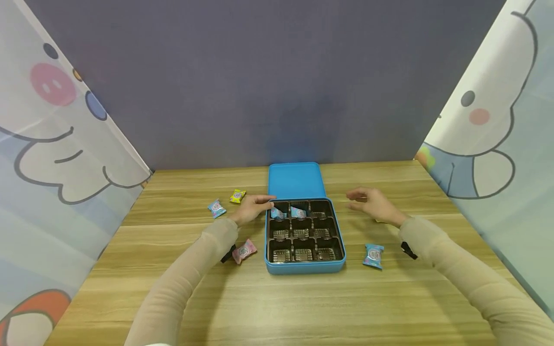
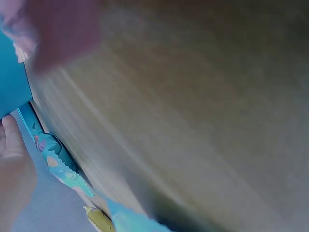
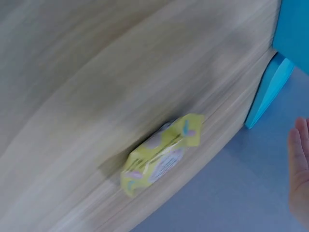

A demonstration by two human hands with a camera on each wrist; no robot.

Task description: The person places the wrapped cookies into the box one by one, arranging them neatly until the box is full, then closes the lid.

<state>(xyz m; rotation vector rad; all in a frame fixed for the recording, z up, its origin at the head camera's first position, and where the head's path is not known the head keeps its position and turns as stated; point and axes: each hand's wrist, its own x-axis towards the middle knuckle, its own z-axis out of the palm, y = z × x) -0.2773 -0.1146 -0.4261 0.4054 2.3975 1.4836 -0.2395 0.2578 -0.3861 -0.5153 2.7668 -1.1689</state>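
Note:
A blue tin box (image 1: 305,267) stands on the table with a dark tray of several compartments inside. Two blue wrapped candies, a left one (image 1: 278,214) and a middle one (image 1: 298,213), lie in its back row. My left hand (image 1: 250,208) is at the box's back left corner, fingertips right at the rim beside the left candy, fingers fairly straight. To the right of the box my right hand (image 1: 373,204) hovers with fingers loosely extended toward it, holding nothing. A yellow wrapped candy (image 3: 161,154) lies on the table by the right hand, mostly hidden under it in the head view.
The blue lid (image 1: 296,180) lies behind the box. Left of the box are a yellow candy (image 1: 237,196), a blue candy (image 1: 217,208) and a pink candy (image 1: 244,251). Another blue candy (image 1: 373,255) lies at front right. A grey panel (image 1: 294,86) rises behind the table.

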